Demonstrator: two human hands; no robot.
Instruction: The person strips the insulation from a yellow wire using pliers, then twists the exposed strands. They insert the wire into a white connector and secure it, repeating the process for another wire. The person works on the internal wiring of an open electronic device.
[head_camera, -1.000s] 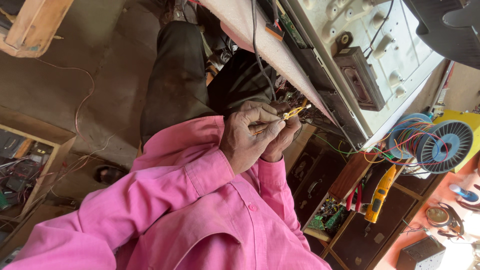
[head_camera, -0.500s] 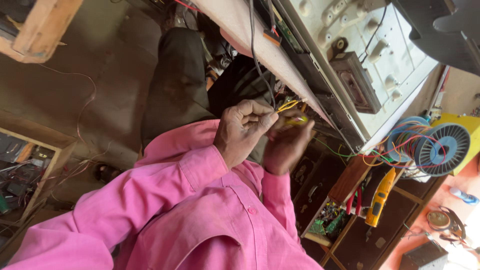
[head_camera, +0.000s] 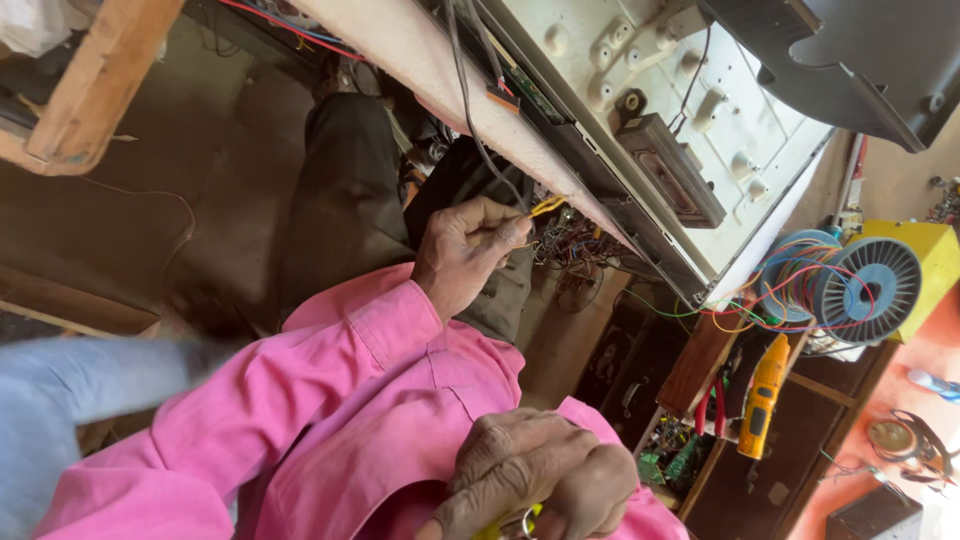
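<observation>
My left hand (head_camera: 468, 252) reaches out of a pink sleeve and pinches a thin yellow wire (head_camera: 546, 206) at the lower edge of a large pale panel (head_camera: 640, 90), which lies tilted over my dark-trousered knees. A tangle of fine wires (head_camera: 575, 245) hangs just beyond the fingers. My right hand (head_camera: 540, 485) is low in the view, close to my chest, closed around a small yellow-green tool (head_camera: 515, 522) with a metal ring. Most of that tool is hidden.
A black oblong speaker (head_camera: 670, 165) is fixed on the panel. To the right stand a spool of coloured wire (head_camera: 840, 290), a yellow hand-held tester (head_camera: 762, 395), red-handled pliers (head_camera: 710, 410) and green circuit boards (head_camera: 672, 462). A wooden beam (head_camera: 110, 90) crosses the top left.
My right hand has left the yellow wire and drawn back toward my chest with the small tool. My left hand still pinches the wire. The camera has moved closer.
</observation>
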